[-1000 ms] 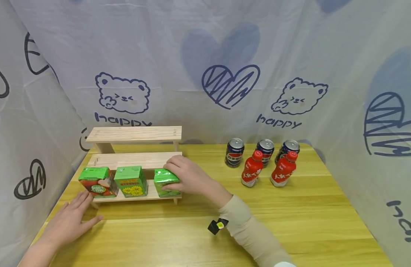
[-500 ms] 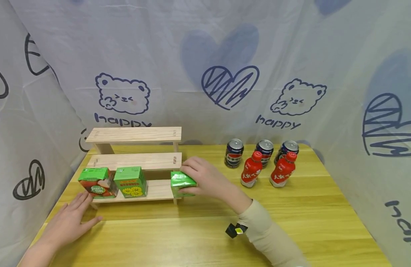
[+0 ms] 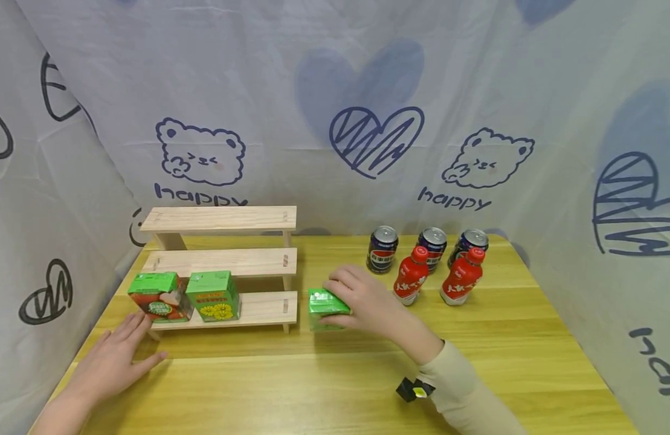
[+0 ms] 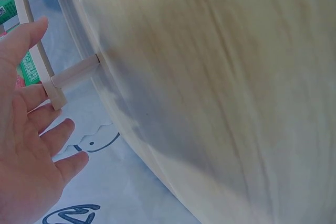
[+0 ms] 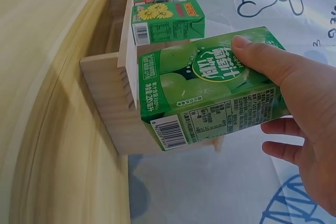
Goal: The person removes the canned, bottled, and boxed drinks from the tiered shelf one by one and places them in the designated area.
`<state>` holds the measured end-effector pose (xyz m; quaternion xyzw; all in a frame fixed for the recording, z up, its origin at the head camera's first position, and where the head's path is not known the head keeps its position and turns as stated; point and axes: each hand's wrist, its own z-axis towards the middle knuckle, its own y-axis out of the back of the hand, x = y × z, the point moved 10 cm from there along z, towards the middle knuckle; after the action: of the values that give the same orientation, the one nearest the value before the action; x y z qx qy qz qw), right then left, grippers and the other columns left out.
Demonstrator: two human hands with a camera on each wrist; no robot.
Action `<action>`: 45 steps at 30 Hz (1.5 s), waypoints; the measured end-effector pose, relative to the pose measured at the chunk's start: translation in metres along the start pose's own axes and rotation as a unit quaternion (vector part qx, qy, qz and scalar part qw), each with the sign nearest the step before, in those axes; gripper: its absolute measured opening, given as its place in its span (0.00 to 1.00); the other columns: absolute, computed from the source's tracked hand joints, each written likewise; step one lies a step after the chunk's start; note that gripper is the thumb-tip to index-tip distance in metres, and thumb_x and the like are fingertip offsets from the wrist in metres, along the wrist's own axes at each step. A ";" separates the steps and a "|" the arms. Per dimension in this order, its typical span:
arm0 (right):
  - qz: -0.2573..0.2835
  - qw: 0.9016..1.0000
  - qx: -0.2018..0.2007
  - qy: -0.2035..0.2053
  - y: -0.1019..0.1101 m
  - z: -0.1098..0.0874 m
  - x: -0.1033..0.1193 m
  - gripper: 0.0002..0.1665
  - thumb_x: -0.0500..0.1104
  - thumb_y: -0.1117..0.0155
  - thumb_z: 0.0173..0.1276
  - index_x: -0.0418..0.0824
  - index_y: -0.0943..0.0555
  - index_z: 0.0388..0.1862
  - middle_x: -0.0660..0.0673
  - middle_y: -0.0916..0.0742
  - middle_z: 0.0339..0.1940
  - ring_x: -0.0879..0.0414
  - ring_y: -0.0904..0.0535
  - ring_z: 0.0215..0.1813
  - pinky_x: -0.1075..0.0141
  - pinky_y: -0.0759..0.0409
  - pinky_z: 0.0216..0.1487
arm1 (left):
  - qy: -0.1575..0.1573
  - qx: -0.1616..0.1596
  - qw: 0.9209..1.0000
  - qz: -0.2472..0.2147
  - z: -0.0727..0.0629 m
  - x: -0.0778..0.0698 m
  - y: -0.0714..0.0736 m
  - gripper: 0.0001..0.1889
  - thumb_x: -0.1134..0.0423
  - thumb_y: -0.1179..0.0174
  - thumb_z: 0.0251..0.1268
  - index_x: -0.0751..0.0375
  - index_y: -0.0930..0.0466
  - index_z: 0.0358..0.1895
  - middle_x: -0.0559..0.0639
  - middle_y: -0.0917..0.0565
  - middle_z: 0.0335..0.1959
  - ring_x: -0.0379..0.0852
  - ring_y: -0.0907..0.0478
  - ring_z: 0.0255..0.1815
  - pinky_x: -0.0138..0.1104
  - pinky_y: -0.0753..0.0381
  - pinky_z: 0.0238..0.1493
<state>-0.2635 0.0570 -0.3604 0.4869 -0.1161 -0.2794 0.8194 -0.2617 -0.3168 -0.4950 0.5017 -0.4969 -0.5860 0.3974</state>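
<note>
My right hand [image 3: 362,302] grips a green juice carton [image 5: 205,82] with grapes printed on it, just right of the wooden rack [image 3: 220,261]. In the right wrist view the thumb lies on the carton's printed front. My left hand [image 3: 114,356] has its fingers stretched out, the fingertips at the rack's lower left corner; the left wrist view shows them by the end of the bottom shelf [image 4: 39,56]. On that shelf stand a red and green apple juice carton [image 3: 161,297] and a green carton with yellow flowers [image 3: 214,296].
Three dark soda cans [image 3: 382,249] stand at the back right of the wooden table [image 3: 248,393]. Before them are two red-capped bottles, a left bottle [image 3: 411,277] and a right bottle [image 3: 463,278]. A printed white cloth [image 3: 280,90] encloses the back and sides.
The right hand has carried the grape juice carton off the right end of the bottom shelf, rightward past the rack's edge. The left hand has stayed in place.
</note>
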 end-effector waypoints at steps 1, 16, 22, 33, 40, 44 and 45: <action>-0.002 1.000 0.003 -0.005 0.002 -0.002 -0.001 0.31 0.63 0.26 0.54 0.45 0.19 0.49 0.50 0.18 0.45 0.56 0.23 0.51 0.64 0.21 0.55 | 0.000 0.000 1.000 -0.001 0.000 0.000 0.000 0.49 0.34 0.45 0.64 0.76 0.42 0.72 0.78 0.43 0.71 0.75 0.46 0.72 0.70 0.47 0.67; -0.024 0.998 -0.013 -0.058 0.027 -0.050 -0.034 0.32 0.61 0.26 0.51 0.44 0.20 0.49 0.48 0.17 0.48 0.52 0.23 0.52 0.56 0.20 0.57 | -0.003 0.003 1.000 0.000 0.001 0.001 0.000 0.50 0.34 0.45 0.64 0.76 0.42 0.72 0.78 0.42 0.71 0.75 0.46 0.72 0.70 0.46 0.66; -0.026 0.997 -0.035 -0.061 0.044 -0.073 -0.045 0.33 0.60 0.24 0.48 0.42 0.19 0.48 0.47 0.18 0.47 0.50 0.22 0.51 0.54 0.19 0.55 | -0.006 0.002 1.000 -0.001 0.002 -0.001 0.000 0.50 0.34 0.45 0.63 0.76 0.43 0.72 0.78 0.43 0.72 0.76 0.45 0.71 0.70 0.46 0.66; -0.061 0.994 -0.033 -0.086 0.057 -0.118 -0.067 0.36 0.62 0.28 0.49 0.41 0.20 0.51 0.45 0.18 0.47 0.49 0.23 0.49 0.53 0.20 0.53 | -0.002 0.011 1.000 -0.005 0.001 0.000 -0.002 0.50 0.33 0.45 0.64 0.76 0.44 0.72 0.79 0.44 0.72 0.76 0.47 0.72 0.70 0.47 0.66; -0.063 0.992 -0.051 -0.098 0.067 -0.143 -0.080 0.35 0.66 0.37 0.60 0.38 0.19 0.48 0.43 0.18 0.44 0.48 0.24 0.47 0.54 0.23 0.51 | 0.000 0.009 1.000 -0.005 0.000 0.000 -0.001 0.51 0.33 0.45 0.63 0.76 0.44 0.72 0.78 0.44 0.72 0.76 0.45 0.71 0.70 0.46 0.66; -0.066 0.990 -0.049 -0.114 0.072 -0.156 -0.087 0.36 0.67 0.38 0.62 0.36 0.19 0.48 0.42 0.18 0.44 0.48 0.24 0.47 0.53 0.22 0.49 | 0.000 0.009 1.000 -0.012 0.000 0.000 -0.002 0.52 0.32 0.46 0.63 0.77 0.44 0.72 0.78 0.44 0.72 0.77 0.46 0.71 0.70 0.46 0.66; -0.066 0.990 -0.048 -0.119 0.073 -0.159 -0.089 0.35 0.65 0.36 0.60 0.36 0.19 0.49 0.42 0.18 0.45 0.47 0.24 0.47 0.53 0.22 0.48 | 0.000 0.009 1.000 -0.014 0.000 0.000 -0.002 0.52 0.32 0.46 0.62 0.76 0.45 0.72 0.78 0.45 0.72 0.77 0.46 0.71 0.70 0.46 0.66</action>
<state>-0.2376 0.2514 -0.3693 0.4170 -0.1666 -0.3941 0.8019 -0.2616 -0.3166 -0.4971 0.5120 -0.4957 -0.5867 0.3845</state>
